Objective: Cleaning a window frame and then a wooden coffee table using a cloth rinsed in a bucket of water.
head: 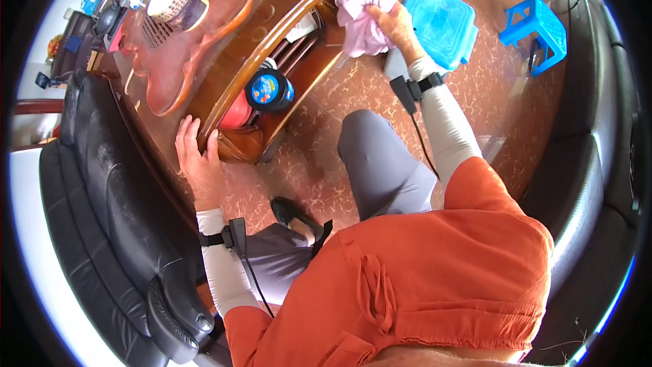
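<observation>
My right hand (395,24) grips a crumpled pink cloth (365,20), held beside the wooden coffee table's long edge at its far right. My left hand (197,155) rests on the near end of the coffee table (224,79), its fingers spread over the corner and holding nothing. Between the hands, the table's lower shelf (310,79) shows a black round container (268,90) with a blue label on its lid. A red round item (237,112) sits next to it, partly hidden by the tabletop.
On the tabletop lie a carved wooden tea tray (196,61) and a patterned mug (186,5). A blue-lidded bin (440,23) stands on the floor behind my right hand, with a blue plastic stool (540,30) farther right. Black leather sofas (109,183) flank both sides.
</observation>
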The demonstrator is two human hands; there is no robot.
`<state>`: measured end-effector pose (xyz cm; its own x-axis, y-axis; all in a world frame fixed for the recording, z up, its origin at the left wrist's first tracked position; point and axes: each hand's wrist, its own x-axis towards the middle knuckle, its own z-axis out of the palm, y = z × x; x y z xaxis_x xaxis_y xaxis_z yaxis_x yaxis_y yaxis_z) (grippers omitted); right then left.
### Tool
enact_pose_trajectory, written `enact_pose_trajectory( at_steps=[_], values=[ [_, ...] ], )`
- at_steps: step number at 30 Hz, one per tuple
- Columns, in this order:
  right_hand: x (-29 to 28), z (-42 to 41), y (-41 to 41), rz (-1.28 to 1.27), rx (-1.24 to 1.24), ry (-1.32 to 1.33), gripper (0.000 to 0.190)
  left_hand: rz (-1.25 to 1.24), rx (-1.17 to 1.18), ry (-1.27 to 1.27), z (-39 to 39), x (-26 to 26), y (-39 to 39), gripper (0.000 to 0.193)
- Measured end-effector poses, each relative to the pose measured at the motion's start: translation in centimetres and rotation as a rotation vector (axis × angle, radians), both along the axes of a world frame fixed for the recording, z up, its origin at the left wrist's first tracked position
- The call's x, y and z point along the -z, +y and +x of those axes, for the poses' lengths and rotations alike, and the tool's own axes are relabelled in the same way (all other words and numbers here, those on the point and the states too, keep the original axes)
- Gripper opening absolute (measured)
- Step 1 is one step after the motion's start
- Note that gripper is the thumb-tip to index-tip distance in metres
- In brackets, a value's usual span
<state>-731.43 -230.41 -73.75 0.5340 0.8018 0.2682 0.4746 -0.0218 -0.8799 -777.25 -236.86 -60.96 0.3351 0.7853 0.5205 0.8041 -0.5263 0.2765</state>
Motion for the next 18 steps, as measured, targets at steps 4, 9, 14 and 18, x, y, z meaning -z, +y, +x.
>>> enact_pose_trajectory(
  at_steps=[4,9,14,18],
  values=[
    [3.4,-1.9,-0.7,-0.006,0.099,-0.015,0.048,-0.017,0.013,-0.033,0.8,0.2,0.1,0.036],
    [3.7,-5.0,-0.1,-0.273,0.063,-0.036,0.05,0.035,-0.032,0.046,0.8,0.3,0.0,0.042],
    [11.5,-4.5,2.4,-0.367,0.174,0.063,0.068,0.044,-0.012,0.017,1.0,0.7,0.9,0.044],
    [14.0,-7.9,3.2,-0.389,0.284,0.155,0.065,0.07,-0.026,0.039,0.4,1.0,0.7,0.041]
  ],
)
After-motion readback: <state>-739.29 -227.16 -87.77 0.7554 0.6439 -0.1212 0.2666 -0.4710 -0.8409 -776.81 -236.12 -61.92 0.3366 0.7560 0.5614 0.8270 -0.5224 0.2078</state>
